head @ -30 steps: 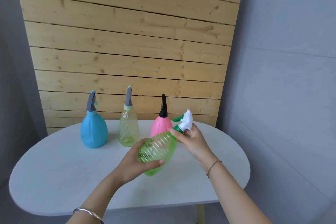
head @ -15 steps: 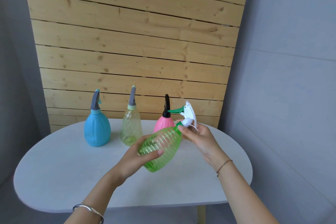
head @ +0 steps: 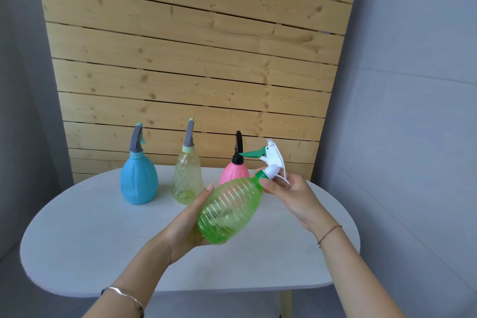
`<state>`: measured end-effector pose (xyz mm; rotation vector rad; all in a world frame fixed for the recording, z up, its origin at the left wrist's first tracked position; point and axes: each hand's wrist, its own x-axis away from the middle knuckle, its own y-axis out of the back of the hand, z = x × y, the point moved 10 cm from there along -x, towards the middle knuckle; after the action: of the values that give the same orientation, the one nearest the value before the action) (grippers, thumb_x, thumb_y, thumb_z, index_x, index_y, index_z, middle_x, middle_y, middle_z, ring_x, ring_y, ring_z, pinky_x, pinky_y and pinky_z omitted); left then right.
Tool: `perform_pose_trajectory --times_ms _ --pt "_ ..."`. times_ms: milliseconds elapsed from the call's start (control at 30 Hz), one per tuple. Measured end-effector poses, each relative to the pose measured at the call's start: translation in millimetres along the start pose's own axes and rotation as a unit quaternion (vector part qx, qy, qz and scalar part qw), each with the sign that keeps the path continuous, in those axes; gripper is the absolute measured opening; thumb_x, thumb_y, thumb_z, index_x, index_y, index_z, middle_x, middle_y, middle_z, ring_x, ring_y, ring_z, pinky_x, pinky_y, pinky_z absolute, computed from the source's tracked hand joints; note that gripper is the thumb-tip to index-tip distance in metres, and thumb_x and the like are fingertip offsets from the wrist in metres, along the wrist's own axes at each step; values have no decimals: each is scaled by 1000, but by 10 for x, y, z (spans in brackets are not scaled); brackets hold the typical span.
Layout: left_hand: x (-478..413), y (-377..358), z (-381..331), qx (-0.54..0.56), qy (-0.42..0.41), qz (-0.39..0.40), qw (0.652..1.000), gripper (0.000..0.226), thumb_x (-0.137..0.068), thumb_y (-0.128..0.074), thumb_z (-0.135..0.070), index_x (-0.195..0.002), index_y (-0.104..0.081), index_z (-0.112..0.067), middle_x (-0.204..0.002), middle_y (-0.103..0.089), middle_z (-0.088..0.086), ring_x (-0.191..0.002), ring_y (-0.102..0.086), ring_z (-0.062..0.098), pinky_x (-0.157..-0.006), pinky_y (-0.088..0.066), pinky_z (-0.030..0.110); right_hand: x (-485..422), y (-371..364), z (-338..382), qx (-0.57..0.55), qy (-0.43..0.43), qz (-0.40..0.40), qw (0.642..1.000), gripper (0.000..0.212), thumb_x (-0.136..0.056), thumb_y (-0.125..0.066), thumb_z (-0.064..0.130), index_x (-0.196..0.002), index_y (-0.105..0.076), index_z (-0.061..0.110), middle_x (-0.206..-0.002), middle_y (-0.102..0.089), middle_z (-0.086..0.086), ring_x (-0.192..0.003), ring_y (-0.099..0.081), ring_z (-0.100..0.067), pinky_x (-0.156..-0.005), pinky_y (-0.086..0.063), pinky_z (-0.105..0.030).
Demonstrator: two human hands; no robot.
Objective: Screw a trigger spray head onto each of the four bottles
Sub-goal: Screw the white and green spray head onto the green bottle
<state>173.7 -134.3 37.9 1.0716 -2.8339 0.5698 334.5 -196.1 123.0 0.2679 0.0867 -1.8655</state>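
Fingers (head: 206, 190) of my left hand (head: 185, 224) wrapped under and behind the belly of the green bottle (head: 228, 210), cradling it clear of the table (head: 77, 227); fingertips (head: 265, 184) of my right hand (head: 296, 196) pinched on the white collar of the trigger spray head (head: 273, 162) where it meets the bottle's neck.

Left to right: blue bottle (head: 139, 181), pale yellow bottle (head: 187, 178) and pink bottle (head: 233, 173) stand upright in a row at the back of the table, each with a head already on it. The pink one is partly hidden behind the held bottle, and I cannot tell whether they touch. Green bottle, the fourth, is held in the air in front of the row, tilted: base low and toward me on the left, neck high and away to the right. Its long axis runs up and right, straight into my right fingertips.

The coming turn, as I judge it, goes about this slanted axis, right hand twisting the collar while the left holds the body against it. The green trigger lever points left, toward the pink bottle's black head, and could sweep near it as the head rotates. Open room lies to the right of the hands and over the bare front of the table. I cannot tell how far the thread has seated.
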Motion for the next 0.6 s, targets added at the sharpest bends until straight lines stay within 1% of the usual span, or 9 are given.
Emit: perform_pose_trajectory --times_ms 100,133,167,233,300,367,467,533,600 --pt "-9 6 -137 -8 -77 -28 997 107 -38 -86 -62 -132 -50 -24 -123 -67 0 -111 -64 19 -92 -50 32 -19 115 -86 7 4 -88 996 11 -79 -74 23 -88 -76 18 -94 -76 4 -91 -65 -7 -98 -46 -34" --pt "-18 -4 -158 -9 -93 -24 995 106 -42 -87 -57 -134 -49 -21 -122 -68 0 -113 -64 16 -93 -48 29 -24 109 -106 -1 7 -95 995 8 -78 -74 23 -86 -76 21 -90 -76 6 -89 -65 -5 -95 -46 -31" --pt "-29 -22 -160 -14 -99 -13 995 95 -52 -83 -56 -134 -50 -22 -121 -69 -2 -112 -64 14 -91 -49 26 -32 98 -119 -10 11 -96 995 7 -78 -75 24 -85 -76 23 -90 -76 7 -88 -66 -5 -94 -47 -29" --pt "-46 -32 -80 -3 -62 5 998 62 -74 -60 -68 -125 -58 -33 -116 -71 -2 -110 -66 18 -83 -55 30 -42 88 -131 -25 18 -91 995 10 -78 -75 24 -87 -76 22 -94 -76 5 -91 -67 -6 -90 -49 -22" --pt "-59 32 17 -8 -8 -2 1000 58 -76 -36 -76 -110 -64 -37 -105 -75 3 -97 -71 29 -68 -60 37 -43 54 -113 -15 23 -67 997 16 -78 -74 27 -92 -75 20 -99 -76 9 -96 -67 -3 -83 -48 -12" --pt "-62 81 -2 -40 -16 -4 999 57 -71 -43 -75 -108 -61 -36 -102 -76 1 -91 -73 27 -65 -59 33 -39 33 -105 1 20 -52 998 28 -73 -74 36 -95 -74 20 -102 -74 16 -101 -65 1 -85 -48 -11" --pt "-25 63 -140 -46 -81 10 996 64 -68 -73 -55 -123 -54 -30 -115 -71 -5 -106 -67 14 -78 -56 21 -26 98 -131 -4 6 -79 997 38 -66 -73 45 -93 -74 19 -96 -75 10 -98 -65 -7 -95 -47 -26" --pt "-14 21 -173 -77 -104 30 991 74 -64 -82 -46 -129 -51 -27 -119 -69 -7 -111 -64 11 -82 -54 17 -15 101 -139 -6 5 -86 996 30 -70 -74 42 -90 -74 20 -91 -75 7 -95 -66 -10 -97 -46 -31" --pt "-23 15 -109 -74 -74 33 994 76 -63 -77 -58 -128 -51 -30 -118 -70 -5 -108 -67 17 -80 -57 26 -14 68 -123 -4 10 -76 997 21 -77 -73 33 -92 -74 19 -95 -76 4 -95 -66 -8 -94 -48 -27"
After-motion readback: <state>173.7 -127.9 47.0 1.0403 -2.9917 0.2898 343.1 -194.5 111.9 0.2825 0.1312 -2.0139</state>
